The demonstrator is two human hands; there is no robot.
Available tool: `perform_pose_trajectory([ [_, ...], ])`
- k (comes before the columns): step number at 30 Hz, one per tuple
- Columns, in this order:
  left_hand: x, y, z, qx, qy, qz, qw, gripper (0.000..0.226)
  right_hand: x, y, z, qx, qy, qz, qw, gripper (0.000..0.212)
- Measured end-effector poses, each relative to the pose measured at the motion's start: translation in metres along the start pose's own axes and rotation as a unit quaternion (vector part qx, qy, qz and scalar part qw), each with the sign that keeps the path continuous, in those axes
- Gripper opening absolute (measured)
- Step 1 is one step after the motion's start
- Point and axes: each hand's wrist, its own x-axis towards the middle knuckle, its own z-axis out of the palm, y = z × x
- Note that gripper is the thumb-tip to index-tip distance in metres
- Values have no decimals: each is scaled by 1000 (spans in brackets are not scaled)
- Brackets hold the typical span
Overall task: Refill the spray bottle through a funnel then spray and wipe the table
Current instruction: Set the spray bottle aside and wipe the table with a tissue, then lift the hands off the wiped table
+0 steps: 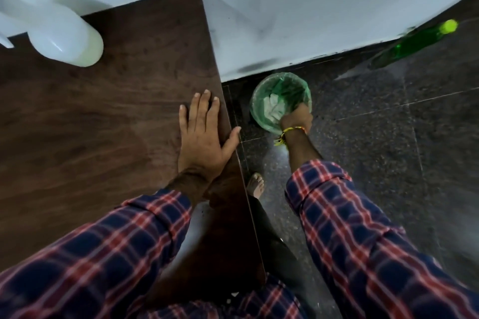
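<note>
My left hand [204, 132] rests flat on the dark wooden table [108, 116], fingers straight, thumb over the right edge. My right hand [296, 118] reaches down into a small bin [259, 111] with a green liner on the floor to the right of the table. Its fingers point down inside the rim, beside crumpled white paper [272, 107]; whether they hold anything is hidden. A white bottle [64, 39] stands at the table's far left, seen from above and partly cut off by the frame.
A white wall runs behind the table and bin. A green bottle [420, 41] with a yellow-green cap stands on the dark speckled floor at the far right. My bare foot [255, 185] shows beside the table edge.
</note>
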Motion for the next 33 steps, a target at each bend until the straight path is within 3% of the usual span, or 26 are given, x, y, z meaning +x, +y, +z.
perform_pose_trajectory([
  [9, -1, 1, -6, -11, -38, -16, 999, 70, -94, 15, -7, 109, 78, -39, 990, 34],
  [15, -4, 0, -33, -62, -95, -27, 993, 66, -155, 35, -23, 92, 135, -110, 981, 22],
  [18, -46, -18, -63, -108, -72, -15, 991, 57, -189, 40, -12, 92, 161, -155, 970, 15],
  [24, -173, -130, -104, -142, -29, -53, 988, 46, -287, 24, 54, 110, 195, -198, 954, 40],
  [33, -273, -331, -171, -133, -21, -198, 971, 34, -402, -17, 188, 8, 96, -215, 972, 25],
])
